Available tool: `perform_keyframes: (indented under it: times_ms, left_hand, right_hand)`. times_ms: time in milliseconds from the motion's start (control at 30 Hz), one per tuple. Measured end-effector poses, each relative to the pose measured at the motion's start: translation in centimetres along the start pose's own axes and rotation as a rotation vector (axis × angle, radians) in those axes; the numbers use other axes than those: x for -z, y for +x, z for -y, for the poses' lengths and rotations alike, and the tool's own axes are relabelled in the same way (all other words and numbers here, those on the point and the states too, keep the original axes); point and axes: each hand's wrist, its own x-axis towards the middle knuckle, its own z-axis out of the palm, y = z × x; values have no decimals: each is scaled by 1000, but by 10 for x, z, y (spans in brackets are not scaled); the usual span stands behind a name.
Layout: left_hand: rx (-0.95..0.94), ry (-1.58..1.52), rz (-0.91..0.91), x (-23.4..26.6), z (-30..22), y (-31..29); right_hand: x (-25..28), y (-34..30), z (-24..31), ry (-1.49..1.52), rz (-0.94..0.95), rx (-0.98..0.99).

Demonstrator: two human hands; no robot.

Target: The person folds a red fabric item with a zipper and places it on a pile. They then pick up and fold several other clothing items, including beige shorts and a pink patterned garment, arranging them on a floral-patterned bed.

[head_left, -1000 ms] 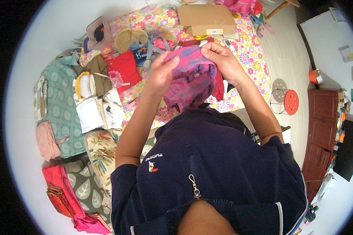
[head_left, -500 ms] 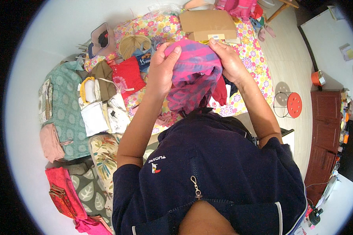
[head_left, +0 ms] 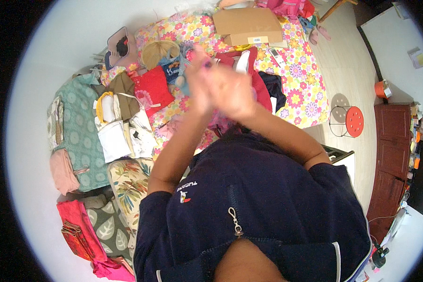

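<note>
My left hand [head_left: 198,91] and my right hand [head_left: 232,91] are together in front of my chest, over the bed, both smeared by motion. Between and behind them is a pink and purple patterned cloth garment [head_left: 221,123], mostly hidden; a bit of pink shows above the left fingers and more hangs below the wrists. Both hands look closed on it, though the separate fingers are blurred. Just beyond the right hand lie a dark red garment with white [head_left: 263,91] and a dark navy cloth [head_left: 272,87].
A floral sheet [head_left: 295,98] covers the bed, with a cardboard box [head_left: 248,26] and a white remote control [head_left: 277,57] on it. Folded clothes lie to the left: red cloth [head_left: 152,89], white cloth [head_left: 113,141], teal fabric [head_left: 82,136]. A red stool [head_left: 355,121] stands right.
My hands were apart, stretching the pink and purple garment between them. Now they have come together and the cloth is bunched lower, uncovering the dark red garment and the remote control.
</note>
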Motion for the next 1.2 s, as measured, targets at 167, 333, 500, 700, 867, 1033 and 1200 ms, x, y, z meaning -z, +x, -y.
perform_keyframes:
  times_ms: [167,333,500,700,867,1033,1200]
  left_hand:
    - [78,278,-495,-69,-6,-2]
    - [107,238,-214,-70,-50,7]
    - [11,314,-192,-62,-57,19]
    - [-23,312,-234,-69,-66,19]
    - [-100,383,-325,-59,-99,38]
    - [-127,475,-280,-58,-141,59]
    - [-165,575,-88,-37,-189,79]
  right_hand:
    - [3,35,-74,179,70,-497]
    - [47,34,-57,918,261,-688]
    - [57,32,-62,1187,404,-873]
    - [63,17,-76,1022,767,-587]
    - [42,-14,-86,1191,771,-829]
    - [55,-12,-87,1332,604,-879]
    - [80,38,-75,1298,390,-815]
